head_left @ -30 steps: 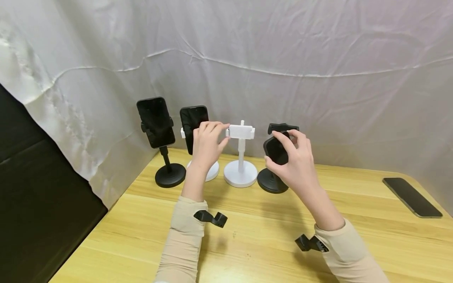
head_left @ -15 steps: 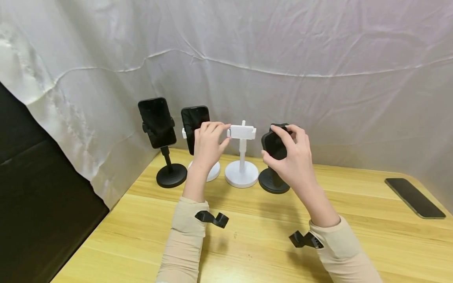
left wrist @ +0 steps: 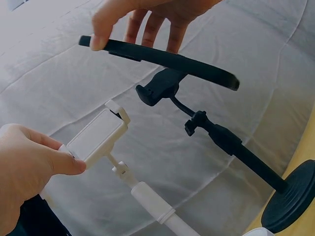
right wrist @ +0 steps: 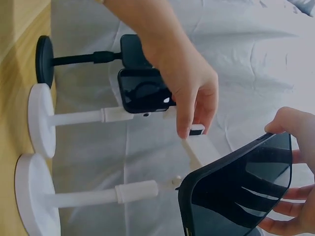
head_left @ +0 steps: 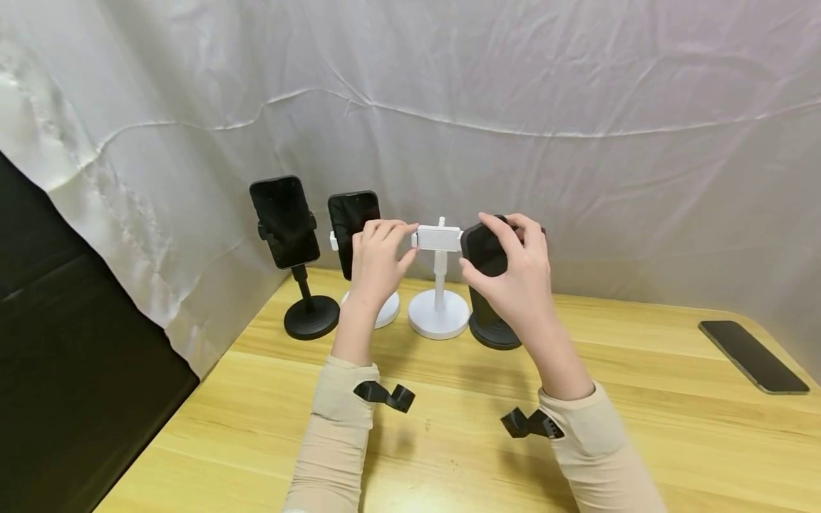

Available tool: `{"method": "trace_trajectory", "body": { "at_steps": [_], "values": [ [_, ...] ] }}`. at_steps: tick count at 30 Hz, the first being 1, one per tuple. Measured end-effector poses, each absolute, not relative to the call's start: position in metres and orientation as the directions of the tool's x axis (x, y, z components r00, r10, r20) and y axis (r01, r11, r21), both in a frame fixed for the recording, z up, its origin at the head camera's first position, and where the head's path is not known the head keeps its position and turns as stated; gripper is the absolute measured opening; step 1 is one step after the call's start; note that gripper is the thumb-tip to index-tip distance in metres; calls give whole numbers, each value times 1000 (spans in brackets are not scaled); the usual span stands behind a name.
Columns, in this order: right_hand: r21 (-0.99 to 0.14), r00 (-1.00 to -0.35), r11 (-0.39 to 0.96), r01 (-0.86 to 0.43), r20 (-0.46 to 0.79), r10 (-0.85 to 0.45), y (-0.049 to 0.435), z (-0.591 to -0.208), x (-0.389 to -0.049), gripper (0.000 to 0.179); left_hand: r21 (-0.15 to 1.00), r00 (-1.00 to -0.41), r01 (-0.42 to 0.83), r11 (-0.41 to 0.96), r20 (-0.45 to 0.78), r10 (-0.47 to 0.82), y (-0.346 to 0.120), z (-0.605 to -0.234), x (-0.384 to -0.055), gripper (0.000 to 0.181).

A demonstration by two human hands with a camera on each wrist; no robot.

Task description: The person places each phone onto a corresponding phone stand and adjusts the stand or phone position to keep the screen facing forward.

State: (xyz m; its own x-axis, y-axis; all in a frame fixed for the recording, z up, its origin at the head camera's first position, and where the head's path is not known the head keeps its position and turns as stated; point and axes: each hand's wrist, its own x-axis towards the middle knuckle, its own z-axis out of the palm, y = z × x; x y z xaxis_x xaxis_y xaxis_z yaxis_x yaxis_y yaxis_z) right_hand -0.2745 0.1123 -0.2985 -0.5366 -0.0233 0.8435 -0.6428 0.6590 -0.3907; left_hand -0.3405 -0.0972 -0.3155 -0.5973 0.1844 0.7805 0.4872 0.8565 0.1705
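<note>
My left hand (head_left: 378, 260) pinches the left end of the clamp (head_left: 438, 239) on a white phone stand (head_left: 439, 315). In the left wrist view, thumb and fingers sit at that end of the white clamp (left wrist: 98, 137). A black smartphone (head_left: 484, 251) is gripped by its edges in my right hand (head_left: 522, 274), just right of the white clamp. The right wrist view shows this phone's dark glossy screen (right wrist: 236, 187). Behind the phone stands a black phone stand (head_left: 495, 333), its holder mostly hidden in the head view. The left wrist view shows its black holder (left wrist: 160, 87) below the phone.
To the left, a black stand (head_left: 311, 317) bears one phone (head_left: 284, 221) and a second white stand (head_left: 388, 312) bears another phone (head_left: 346, 221). One more phone (head_left: 753, 356) lies flat at the table's (head_left: 449, 442) right. A grey curtain (head_left: 513, 85) hangs behind.
My right hand has carried the smartphone left and slightly up, from before the right black stand to beside the white clamp. The left hand keeps its hold on the clamp.
</note>
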Motion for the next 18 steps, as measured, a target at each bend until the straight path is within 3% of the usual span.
{"method": "trace_trajectory", "body": {
  "at_steps": [18],
  "values": [
    [-449, -528, 574, -685, 848, 33, 92, -290, -284, 57, 160, -589, 486, 859, 786, 187, -99, -318, -342, 36]
  ]
}}
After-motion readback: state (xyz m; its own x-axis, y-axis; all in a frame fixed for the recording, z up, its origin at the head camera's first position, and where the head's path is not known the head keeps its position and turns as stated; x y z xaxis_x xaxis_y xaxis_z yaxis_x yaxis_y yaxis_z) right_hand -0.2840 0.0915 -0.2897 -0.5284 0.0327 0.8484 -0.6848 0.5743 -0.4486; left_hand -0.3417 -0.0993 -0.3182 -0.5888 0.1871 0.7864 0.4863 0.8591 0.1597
